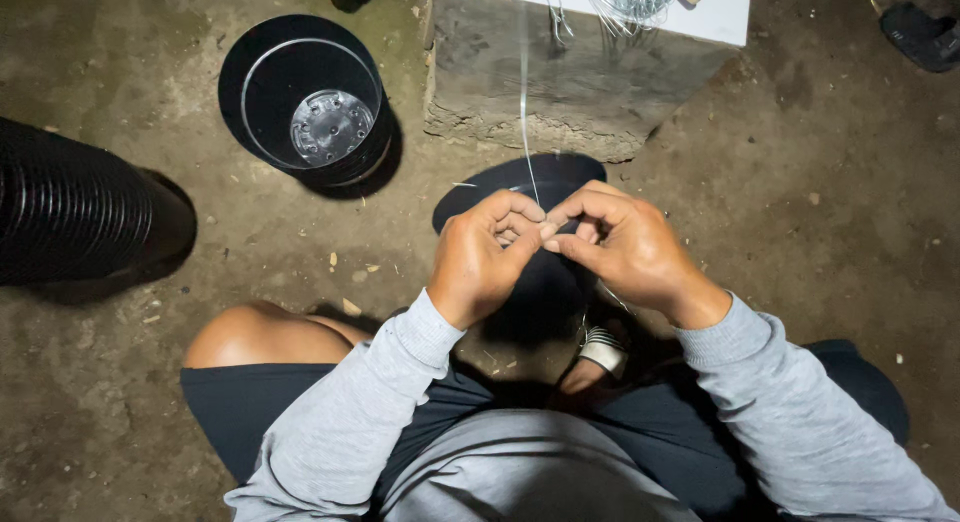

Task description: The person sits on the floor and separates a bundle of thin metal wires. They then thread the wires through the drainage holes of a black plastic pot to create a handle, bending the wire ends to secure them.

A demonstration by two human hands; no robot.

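Observation:
My left hand [485,254] and my right hand [625,244] meet fingertip to fingertip over a black plastic pot [520,182] that stands on the ground under them. Both pinch a thin clear line [524,102] that runs straight up from my fingers to the top of a concrete block [570,82]. The pot is mostly hidden by my hands; only its far rim shows. My grey sleeves, dark shorts and bare knee fill the lower part of the view.
Another black pot [310,102] stands open at the upper left. A long stack of nested black pots [80,217] lies at the left edge. White board and wire bundle [630,2] top the block. A dark sandal [925,32] lies at the upper right.

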